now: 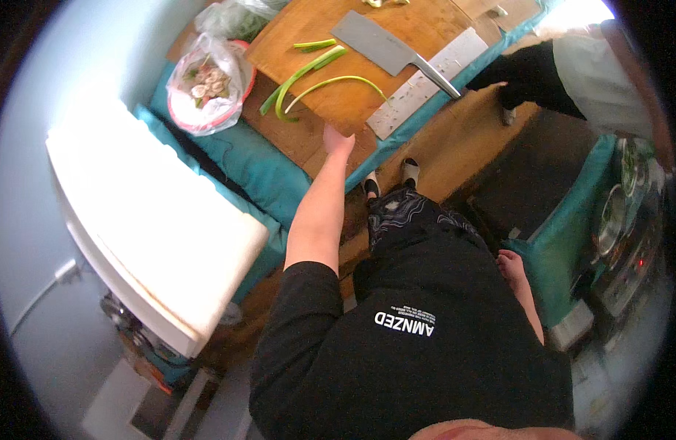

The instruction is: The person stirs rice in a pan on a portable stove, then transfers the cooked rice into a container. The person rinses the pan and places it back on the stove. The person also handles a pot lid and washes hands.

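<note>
My left hand (338, 141) is at the near corner of a wooden cutting board (365, 102), gripping it, with the fingers hidden beneath. Across the board lies a cleaver (373, 44), its metal handle sticking out past the right edge. Green onion stalks (310, 69) are spread over the left part, and a thin curved one (338, 81) lies nearer the corner. My right hand (511, 264) hangs low at my side by a teal-covered counter (569, 203). Its fingers are loosely bent, and nothing is seen in them.
A red-rimmed basin (250, 74) lined with a clear plastic bag (178, 99) holds food scraps. A pale strip (431, 82) with bits on it runs along the table's right side. At left is a large white appliance (162, 220). Another person in dark clothes (536, 77) stands at upper right.
</note>
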Tool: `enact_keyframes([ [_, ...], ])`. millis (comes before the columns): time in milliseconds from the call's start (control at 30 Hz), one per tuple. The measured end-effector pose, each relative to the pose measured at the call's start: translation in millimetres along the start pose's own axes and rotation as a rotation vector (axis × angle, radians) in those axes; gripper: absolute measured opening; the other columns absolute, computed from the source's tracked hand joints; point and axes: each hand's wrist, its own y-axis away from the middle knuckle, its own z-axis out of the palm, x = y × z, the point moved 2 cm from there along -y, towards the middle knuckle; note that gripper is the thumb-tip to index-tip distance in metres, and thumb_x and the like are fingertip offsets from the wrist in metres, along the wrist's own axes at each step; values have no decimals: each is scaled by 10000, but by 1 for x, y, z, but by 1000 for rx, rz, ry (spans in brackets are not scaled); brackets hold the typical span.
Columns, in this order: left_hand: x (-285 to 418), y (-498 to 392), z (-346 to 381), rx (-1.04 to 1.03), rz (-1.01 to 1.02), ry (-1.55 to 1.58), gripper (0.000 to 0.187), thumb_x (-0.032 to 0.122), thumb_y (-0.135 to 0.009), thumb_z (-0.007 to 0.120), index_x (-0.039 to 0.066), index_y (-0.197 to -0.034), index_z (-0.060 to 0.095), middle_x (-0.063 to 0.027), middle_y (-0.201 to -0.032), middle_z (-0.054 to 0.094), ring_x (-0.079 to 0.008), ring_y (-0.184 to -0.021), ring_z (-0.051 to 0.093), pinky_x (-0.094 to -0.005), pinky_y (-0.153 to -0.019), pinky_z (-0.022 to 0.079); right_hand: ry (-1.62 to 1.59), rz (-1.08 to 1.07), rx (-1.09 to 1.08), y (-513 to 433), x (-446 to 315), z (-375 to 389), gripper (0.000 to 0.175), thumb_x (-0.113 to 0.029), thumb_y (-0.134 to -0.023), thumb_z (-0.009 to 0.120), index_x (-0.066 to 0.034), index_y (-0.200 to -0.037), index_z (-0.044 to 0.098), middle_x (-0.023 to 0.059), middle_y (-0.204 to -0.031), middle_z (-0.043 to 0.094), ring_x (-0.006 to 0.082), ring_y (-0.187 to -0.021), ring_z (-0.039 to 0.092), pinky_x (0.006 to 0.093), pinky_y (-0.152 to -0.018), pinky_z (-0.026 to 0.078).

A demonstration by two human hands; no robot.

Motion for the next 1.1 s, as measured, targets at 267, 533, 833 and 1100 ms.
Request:
enact_keyframes([
  [267,20,-11,-10,-212,67,-8,381,300,-845,649,87,-1159,622,-117,-1184,642,-315,-1131,574,-418,-923,474,-71,15,61,12,31,25,327,-136,-919,613,-38,-1231,595,41,-854,659,123,-608,559,279,-509,439],
  [533,40,-9,-17,-384,34,-89,399,279,-843,670,70,-1178,607,-81,-1200,643,-286,-1151,567,-404,-983,432,-94,-39,15,5,33,32,338,-153,-916,620,-48,-1236,598,43,-858,669,122,-627,569,265,-546,453],
  [833,29,15,17,-328,-132,-123,293,239,-863,607,6,-1039,624,-173,-1038,648,-359,-996,604,-448,-830,490,-20,-34,28,-3,17,38,307,-157,-906,614,-75,-1201,598,39,-832,645,109,-608,546,240,-504,428],
  [1100,40,19,26,-244,225,-549,198,219,-875,587,29,-880,640,-143,-876,666,-333,-857,640,-469,-766,506,95,-56,23,12,-16,36,369,-180,-915,593,-63,-1265,571,27,-895,647,116,-714,568,251,-598,456],
])
